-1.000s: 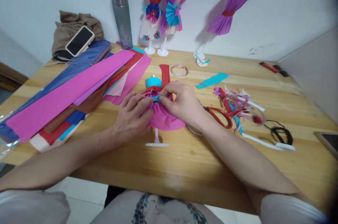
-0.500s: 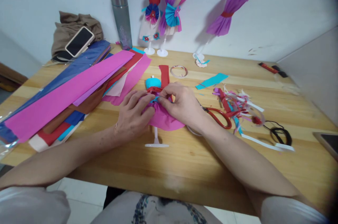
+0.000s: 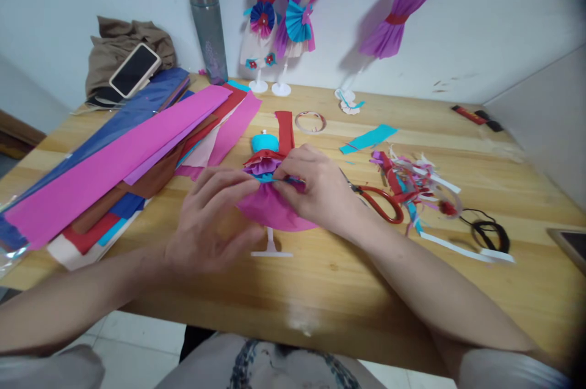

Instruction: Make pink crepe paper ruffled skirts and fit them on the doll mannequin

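Note:
A small dress form (image 3: 271,245) on a white stand wears a blue top (image 3: 265,143), red and purple ruffles (image 3: 262,164) and a pink crepe-paper skirt (image 3: 274,210). Around its waist runs a blue paper strip (image 3: 265,178). My right hand (image 3: 315,184) pinches the strip between thumb and fingers at the waist's right side. Slightly blurred, my left hand (image 3: 213,218) is open at the left of the skirt, its fingers apart and the index fingertip close to the strip. My right hand covers part of the waist.
Orange-handled scissors (image 3: 382,203) and a heap of paper scraps (image 3: 412,178) lie at the right. Crepe-paper sheets (image 3: 123,160) cover the left. A tape ring (image 3: 311,122), a flask (image 3: 208,29) and dressed mini mannequins (image 3: 300,22) stand or lie farther back.
My left hand has let go at the waist and moved left and down, its fingers spreading. The ruffles and blue strip show more. My right hand keeps its pinch.

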`<state>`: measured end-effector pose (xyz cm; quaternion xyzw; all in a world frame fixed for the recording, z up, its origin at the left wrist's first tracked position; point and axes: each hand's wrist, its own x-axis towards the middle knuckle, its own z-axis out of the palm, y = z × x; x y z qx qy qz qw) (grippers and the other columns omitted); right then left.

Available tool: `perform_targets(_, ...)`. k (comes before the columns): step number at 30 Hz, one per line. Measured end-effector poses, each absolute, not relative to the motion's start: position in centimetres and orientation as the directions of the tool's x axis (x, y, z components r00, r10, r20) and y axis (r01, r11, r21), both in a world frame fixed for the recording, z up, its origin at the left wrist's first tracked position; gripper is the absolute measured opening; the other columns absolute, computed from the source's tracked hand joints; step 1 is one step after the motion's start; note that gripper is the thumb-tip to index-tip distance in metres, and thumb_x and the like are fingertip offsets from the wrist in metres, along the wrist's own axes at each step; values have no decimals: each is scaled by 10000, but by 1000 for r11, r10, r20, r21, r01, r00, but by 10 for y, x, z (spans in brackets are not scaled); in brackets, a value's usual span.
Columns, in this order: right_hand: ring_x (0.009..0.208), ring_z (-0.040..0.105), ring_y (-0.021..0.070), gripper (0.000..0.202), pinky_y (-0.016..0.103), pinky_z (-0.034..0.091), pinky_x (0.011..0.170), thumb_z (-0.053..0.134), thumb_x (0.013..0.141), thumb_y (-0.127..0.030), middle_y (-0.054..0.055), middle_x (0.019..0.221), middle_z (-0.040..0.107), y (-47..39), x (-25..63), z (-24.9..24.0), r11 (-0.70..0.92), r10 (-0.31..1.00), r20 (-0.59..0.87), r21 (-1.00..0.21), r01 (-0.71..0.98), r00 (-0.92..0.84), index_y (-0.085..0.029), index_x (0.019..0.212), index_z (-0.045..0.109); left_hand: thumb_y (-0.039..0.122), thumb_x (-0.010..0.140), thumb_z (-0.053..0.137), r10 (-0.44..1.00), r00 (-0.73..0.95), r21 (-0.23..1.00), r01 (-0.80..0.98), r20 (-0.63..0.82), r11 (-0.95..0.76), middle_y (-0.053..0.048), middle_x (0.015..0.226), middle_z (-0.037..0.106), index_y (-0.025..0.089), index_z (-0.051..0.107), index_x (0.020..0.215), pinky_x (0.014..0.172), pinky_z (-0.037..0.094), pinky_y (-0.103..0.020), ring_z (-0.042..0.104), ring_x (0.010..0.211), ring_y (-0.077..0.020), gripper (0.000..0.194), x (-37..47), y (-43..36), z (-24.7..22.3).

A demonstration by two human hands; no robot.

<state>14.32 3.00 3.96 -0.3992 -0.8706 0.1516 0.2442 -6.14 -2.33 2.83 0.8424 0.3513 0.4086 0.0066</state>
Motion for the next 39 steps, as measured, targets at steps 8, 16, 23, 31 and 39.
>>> perform_targets(8,817,545,247,192,408,443,751,535,877,-163,88,825,651,23,145,40,687,727,328,-323,651,-604,-221,769,682,144,844,648,487,492,-4,706,721,-708,-45,852,680,195,613,834,691,528,-361,560,787,-200,63,-55,2,10)
perform_targets(16,813,522,232,172,388,425,729,563,861,-185,75,819,632,23,146,39,708,706,304,-317,631,-639,-208,735,678,145,863,580,514,507,19,698,692,-716,-50,911,689,208,590,845,737,520,-353,580,827,-196,66,-55,-2,8)
perform_targets(23,852,537,251,135,401,417,718,578,858,-196,87,858,651,22,145,41,699,715,266,-274,661,-646,-205,793,696,119,854,589,510,529,-2,695,678,-719,-71,967,685,195,633,884,752,504,-366,590,859,-212,93,-56,2,1)
perform_targets(31,980,531,291,222,435,433,805,596,835,-207,121,1028,658,22,143,38,717,697,208,-224,660,-686,-180,1022,712,112,862,564,480,527,-17,685,701,-728,-59,955,688,192,619,847,742,530,-357,582,867,-204,99,-55,2,1)
perform_targets(39,1002,548,291,176,445,462,842,587,825,-196,128,1041,668,23,142,34,741,671,255,-254,622,-696,-140,910,731,94,838,581,481,514,10,677,710,-736,-68,972,685,192,602,898,759,549,-381,593,897,-222,117,-53,1,2)
